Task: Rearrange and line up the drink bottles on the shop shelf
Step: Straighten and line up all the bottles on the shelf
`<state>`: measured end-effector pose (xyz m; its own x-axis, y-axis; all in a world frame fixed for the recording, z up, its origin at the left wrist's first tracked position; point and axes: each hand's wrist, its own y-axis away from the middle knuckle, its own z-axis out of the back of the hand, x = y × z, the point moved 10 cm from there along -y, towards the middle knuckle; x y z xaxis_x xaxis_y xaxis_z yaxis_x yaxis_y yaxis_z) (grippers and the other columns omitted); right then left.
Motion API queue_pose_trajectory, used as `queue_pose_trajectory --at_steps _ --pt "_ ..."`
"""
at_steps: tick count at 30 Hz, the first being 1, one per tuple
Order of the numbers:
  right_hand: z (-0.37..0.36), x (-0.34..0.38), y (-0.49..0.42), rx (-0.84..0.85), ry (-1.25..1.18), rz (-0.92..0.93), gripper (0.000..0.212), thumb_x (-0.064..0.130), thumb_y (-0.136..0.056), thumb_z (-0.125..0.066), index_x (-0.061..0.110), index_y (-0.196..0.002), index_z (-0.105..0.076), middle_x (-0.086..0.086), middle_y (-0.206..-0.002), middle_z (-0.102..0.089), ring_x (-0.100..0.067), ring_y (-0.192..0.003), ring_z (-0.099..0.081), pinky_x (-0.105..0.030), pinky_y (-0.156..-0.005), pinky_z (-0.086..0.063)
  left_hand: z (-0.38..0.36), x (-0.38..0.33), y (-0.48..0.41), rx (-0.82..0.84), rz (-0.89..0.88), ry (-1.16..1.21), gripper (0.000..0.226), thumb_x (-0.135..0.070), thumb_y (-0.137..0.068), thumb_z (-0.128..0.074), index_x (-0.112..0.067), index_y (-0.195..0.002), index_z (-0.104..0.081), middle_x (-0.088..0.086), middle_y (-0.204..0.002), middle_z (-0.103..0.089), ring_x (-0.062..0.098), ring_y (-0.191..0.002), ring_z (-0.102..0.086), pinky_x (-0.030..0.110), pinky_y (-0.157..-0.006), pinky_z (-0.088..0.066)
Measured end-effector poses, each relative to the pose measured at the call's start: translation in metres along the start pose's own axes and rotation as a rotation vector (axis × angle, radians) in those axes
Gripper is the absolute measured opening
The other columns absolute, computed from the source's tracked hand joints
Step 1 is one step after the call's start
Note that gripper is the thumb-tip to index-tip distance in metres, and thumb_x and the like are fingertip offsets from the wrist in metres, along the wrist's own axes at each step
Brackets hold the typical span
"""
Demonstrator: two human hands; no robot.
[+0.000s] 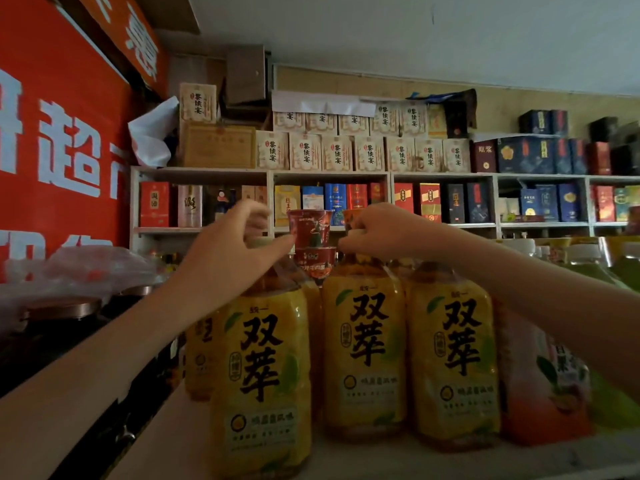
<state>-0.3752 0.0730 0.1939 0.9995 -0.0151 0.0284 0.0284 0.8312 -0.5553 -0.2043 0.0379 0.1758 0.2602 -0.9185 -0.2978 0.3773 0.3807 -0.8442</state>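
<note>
Just behind: stacked cups between bottles.

A white shelf unit spans the back wall, its compartments packed with red, blue and dark boxes. On top of it stand rows of cream boxes, under a pale ceiling. Left of it hangs a red banner with white characters. The light is dim.

Left hand grips the top of the nearest yellow-labelled plastic drink bottle — right hand pinches the neighbouring yellow bottle by its cap.
</note>
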Motion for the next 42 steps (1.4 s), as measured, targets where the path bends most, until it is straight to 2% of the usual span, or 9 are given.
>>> queue_pose_trajectory --at_steps 6,11,14,21,25,31,34,36,42 --pt "0.006 -0.004 -0.025 0.030 0.021 -0.029 0.044 0.036 -0.091 -0.051 0.012 -0.056 -0.041 0.003 -0.054 -0.034 -0.010 -0.045 -0.029 -0.020 -0.044 -0.028 -0.016 0.006 -0.030 0.240 0.037 0.046 0.035 -0.049 -0.085 -0.059 -0.042 -0.119 -0.057 -0.013 -0.130 -0.052 0.008 -0.118 -0.046 0.032 -0.090 -0.037" --pt "0.025 -0.006 -0.040 -0.001 0.024 -0.052 0.037 0.038 -0.091 -0.052 0.012 -0.065 -0.048 0.002 -0.062 -0.044 -0.009 -0.054 -0.039 -0.016 -0.046 -0.034 -0.050 0.009 -0.028 0.590 0.147 0.111 0.058 -0.060 -0.074 -0.057 -0.040 -0.128 -0.053 -0.014 -0.136 -0.048 0.009 -0.125 -0.040 0.036 -0.105 -0.028" --pt "0.047 -0.009 -0.047 -0.075 0.009 -0.054 0.034 0.036 -0.091 -0.053 0.013 -0.067 -0.047 0.002 -0.066 -0.046 -0.008 -0.058 -0.041 -0.018 -0.049 -0.034 -0.056 0.016 -0.026 0.650 0.192 0.069 0.061 -0.062 -0.066 -0.059 -0.040 -0.123 -0.056 -0.012 -0.130 -0.050 0.012 -0.125 -0.041 0.043 -0.112 -0.024" --pt "0.095 -0.027 -0.067 -0.264 0.028 -0.115 0.034 0.036 -0.093 -0.047 0.016 -0.065 -0.041 0.002 -0.067 -0.043 -0.007 -0.058 -0.041 -0.019 -0.049 -0.032 -0.060 0.029 -0.035 0.737 0.233 0.026 0.043 -0.055 -0.060 -0.071 -0.040 -0.099 -0.066 -0.016 -0.104 -0.065 0.006 -0.098 -0.061 0.027 -0.083 -0.045" --pt "0.099 -0.039 -0.075 -0.269 0.002 -0.139 0.034 0.035 -0.093 -0.047 0.014 -0.066 -0.045 0.001 -0.066 -0.046 -0.008 -0.057 -0.043 -0.017 -0.049 -0.033 -0.058 0.032 -0.043 0.740 0.280 0.102 0.051 -0.056 -0.063 -0.070 -0.033 -0.108 -0.069 -0.012 -0.110 -0.069 0.012 -0.107 -0.061 0.035 -0.097 -0.041" --pt "0.108 -0.052 -0.087 -0.332 -0.091 -0.190 0.033 0.031 -0.092 -0.048 0.011 -0.066 -0.045 0.000 -0.063 -0.042 -0.011 -0.054 -0.039 -0.018 -0.052 -0.037 -0.065 0.017 -0.051 0.749 0.232 0.042 0.026 -0.037 -0.092 -0.052 -0.032 -0.115 -0.062 -0.017 -0.117 -0.062 0.000 -0.110 -0.054 0.023 -0.097 -0.038" --pt "0.103 -0.052 -0.091 -0.366 -0.127 -0.178 0.033 0.029 -0.092 -0.050 0.011 -0.065 -0.047 -0.001 -0.062 -0.045 -0.012 -0.053 -0.041 -0.022 -0.058 -0.042 -0.071 0.006 -0.051 0.779 0.197 0.020 0.019 -0.036 -0.095 -0.049 -0.039 -0.113 -0.055 -0.030 -0.098 -0.055 -0.018 -0.086 -0.050 0.006 -0.072 -0.036" --pt "0.091 -0.053 -0.092 -0.327 -0.087 -0.178 0.032 0.029 -0.091 -0.051 0.013 -0.064 -0.046 0.000 -0.063 -0.047 -0.011 -0.053 -0.042 -0.019 -0.052 -0.040 -0.075 0.003 -0.052 0.797 0.179 -0.019 0.022 -0.040 -0.094 -0.049 -0.042 -0.116 -0.051 -0.032 -0.097 -0.051 -0.018 -0.084 -0.048 0.005 -0.066 -0.036" --pt "0.044 -0.063 -0.100 -0.192 -0.080 -0.193 0.030 0.027 -0.093 -0.047 0.013 -0.067 -0.045 0.000 -0.067 -0.045 -0.012 -0.058 -0.042 -0.022 -0.054 -0.039 -0.082 0.008 -0.049 0.827 0.143 -0.141 0.048 -0.058 -0.088 -0.046 -0.036 -0.130 -0.053 -0.016 -0.138 -0.046 0.007 -0.126 -0.039 0.035 -0.109 -0.024"
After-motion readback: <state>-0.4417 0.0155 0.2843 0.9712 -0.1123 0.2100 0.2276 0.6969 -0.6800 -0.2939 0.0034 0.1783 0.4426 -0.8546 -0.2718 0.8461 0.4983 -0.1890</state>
